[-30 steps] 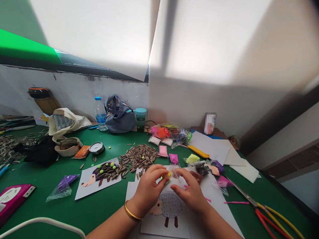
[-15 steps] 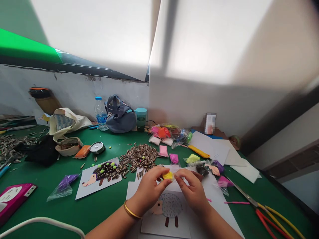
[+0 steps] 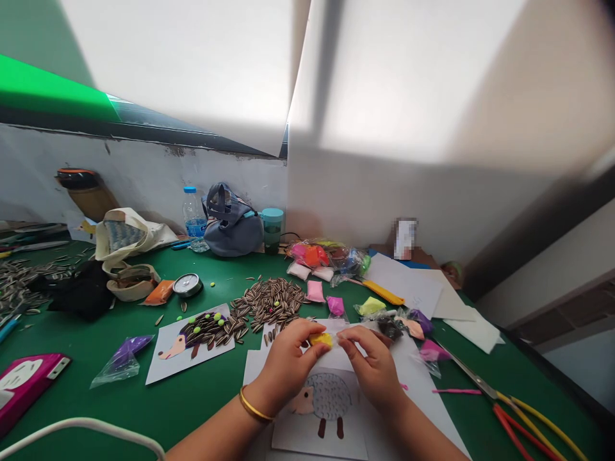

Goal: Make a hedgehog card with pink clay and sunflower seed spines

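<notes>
Yellow packet (image 3: 321, 340), held just above a hedgehog drawing (image 3: 332, 398) on a green surface (image 3: 202, 410). The left hand (image 3: 292, 360) has its grip around the packet; the right hand (image 3: 372, 366) pinches its clear wrapping (image 3: 335, 339). Striped seeds (image 3: 278, 301) lie heaped beyond.

The left grip (image 3: 294, 357) partly hides a yellow lump (image 3: 321, 339), perhaps clay; scissors (image 3: 494, 394) run off the bottom edge.
</notes>
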Demonstrator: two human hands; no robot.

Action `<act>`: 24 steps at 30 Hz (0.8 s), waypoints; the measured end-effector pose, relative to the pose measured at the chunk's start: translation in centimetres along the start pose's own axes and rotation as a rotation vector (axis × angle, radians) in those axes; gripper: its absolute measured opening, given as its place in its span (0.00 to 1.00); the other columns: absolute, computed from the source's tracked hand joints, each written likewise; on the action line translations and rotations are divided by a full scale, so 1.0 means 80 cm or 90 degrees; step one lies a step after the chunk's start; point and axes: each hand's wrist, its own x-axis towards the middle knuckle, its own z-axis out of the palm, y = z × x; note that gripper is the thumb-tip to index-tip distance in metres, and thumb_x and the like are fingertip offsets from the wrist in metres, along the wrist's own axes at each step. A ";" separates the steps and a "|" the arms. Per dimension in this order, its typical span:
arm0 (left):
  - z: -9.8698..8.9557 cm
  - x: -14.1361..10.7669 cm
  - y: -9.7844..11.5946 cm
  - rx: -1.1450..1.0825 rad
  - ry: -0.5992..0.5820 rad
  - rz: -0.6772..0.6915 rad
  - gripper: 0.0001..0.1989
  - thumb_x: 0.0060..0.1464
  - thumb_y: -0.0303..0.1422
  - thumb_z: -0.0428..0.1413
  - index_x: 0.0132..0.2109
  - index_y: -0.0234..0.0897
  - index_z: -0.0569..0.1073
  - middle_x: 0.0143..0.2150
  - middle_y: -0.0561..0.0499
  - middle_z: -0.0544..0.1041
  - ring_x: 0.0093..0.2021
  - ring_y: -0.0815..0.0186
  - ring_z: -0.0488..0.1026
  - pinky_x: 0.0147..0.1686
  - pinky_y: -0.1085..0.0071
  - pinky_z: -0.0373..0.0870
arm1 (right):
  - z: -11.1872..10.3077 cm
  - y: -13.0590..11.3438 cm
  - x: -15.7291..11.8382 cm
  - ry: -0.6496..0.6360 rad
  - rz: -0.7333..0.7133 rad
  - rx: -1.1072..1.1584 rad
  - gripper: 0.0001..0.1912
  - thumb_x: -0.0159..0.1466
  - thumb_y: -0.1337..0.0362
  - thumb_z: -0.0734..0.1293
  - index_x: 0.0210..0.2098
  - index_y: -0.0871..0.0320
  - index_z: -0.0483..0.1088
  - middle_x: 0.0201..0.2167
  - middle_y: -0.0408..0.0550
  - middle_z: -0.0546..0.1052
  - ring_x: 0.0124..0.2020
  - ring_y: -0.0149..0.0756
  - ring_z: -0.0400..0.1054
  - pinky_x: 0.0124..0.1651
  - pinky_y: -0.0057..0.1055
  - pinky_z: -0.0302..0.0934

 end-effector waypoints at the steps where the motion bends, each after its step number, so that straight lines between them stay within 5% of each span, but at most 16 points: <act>1: 0.000 0.000 0.000 -0.001 -0.005 0.007 0.11 0.57 0.33 0.61 0.48 0.42 0.77 0.43 0.47 0.78 0.43 0.61 0.74 0.45 0.63 0.73 | 0.000 -0.001 0.000 0.003 -0.001 -0.003 0.08 0.68 0.61 0.64 0.37 0.54 0.74 0.34 0.48 0.78 0.38 0.39 0.72 0.42 0.34 0.67; 19: -0.005 0.001 0.002 -0.003 -0.024 0.006 0.07 0.62 0.35 0.56 0.43 0.40 0.77 0.40 0.48 0.77 0.42 0.62 0.73 0.44 0.65 0.70 | -0.002 -0.002 0.002 -0.009 0.027 -0.018 0.09 0.67 0.60 0.64 0.32 0.55 0.72 0.31 0.46 0.77 0.35 0.38 0.71 0.39 0.32 0.64; 24: -0.001 -0.002 0.003 -0.017 -0.037 -0.009 0.12 0.54 0.34 0.64 0.46 0.42 0.76 0.44 0.49 0.76 0.46 0.60 0.72 0.47 0.65 0.69 | 0.000 0.001 0.001 -0.002 0.089 0.006 0.12 0.67 0.58 0.64 0.29 0.56 0.71 0.27 0.44 0.74 0.31 0.36 0.69 0.36 0.31 0.62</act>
